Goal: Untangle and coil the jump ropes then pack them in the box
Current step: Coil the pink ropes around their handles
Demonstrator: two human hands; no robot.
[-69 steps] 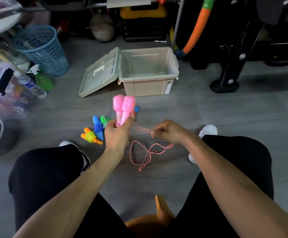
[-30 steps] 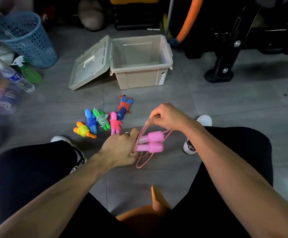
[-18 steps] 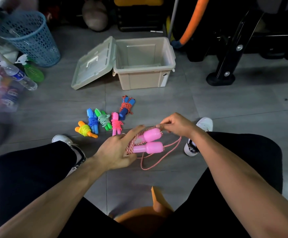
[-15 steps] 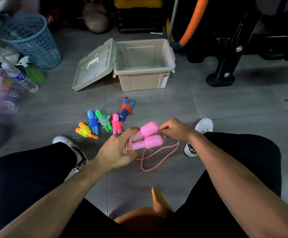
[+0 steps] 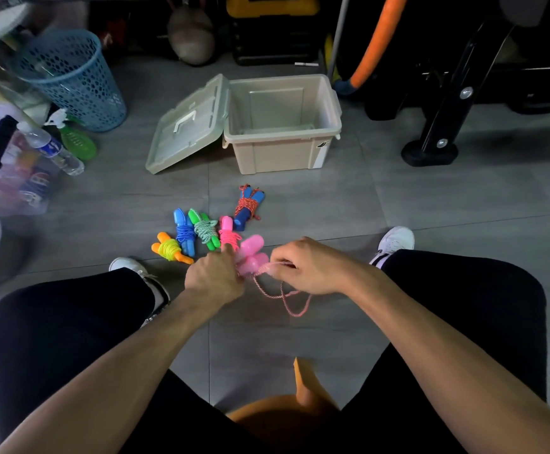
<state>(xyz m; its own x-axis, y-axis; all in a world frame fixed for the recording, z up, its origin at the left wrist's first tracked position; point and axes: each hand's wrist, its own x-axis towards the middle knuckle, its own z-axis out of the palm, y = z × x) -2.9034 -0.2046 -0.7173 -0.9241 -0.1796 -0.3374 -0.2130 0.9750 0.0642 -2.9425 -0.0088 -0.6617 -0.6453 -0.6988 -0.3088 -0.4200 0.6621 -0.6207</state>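
Observation:
My left hand [image 5: 213, 278] grips the two pink handles [image 5: 252, 253] of a jump rope just above the floor. My right hand [image 5: 306, 267] pinches the pink-and-white cord [image 5: 286, 294] right beside the handles; a loose loop of it hangs below. Several coiled ropes lie on the floor beyond my hands: orange-yellow [image 5: 169, 249], blue [image 5: 184, 231], green [image 5: 205, 228], pink [image 5: 227, 233] and blue-red [image 5: 248, 206]. The beige box [image 5: 282, 126] stands open and empty further back, its lid [image 5: 188, 122] tilted against its left side.
A blue mesh basket [image 5: 70, 78], a water bottle [image 5: 51, 149] and a green spray bottle [image 5: 75, 139] are at the left. A black equipment stand [image 5: 431, 152] is at the right. My knees frame the hands; an orange stool [image 5: 286, 417] is beneath me.
The handles swung from upright to lying sideways, then tilted away from me. My right hand wound cord round them and moved in close; the loose loop got shorter.

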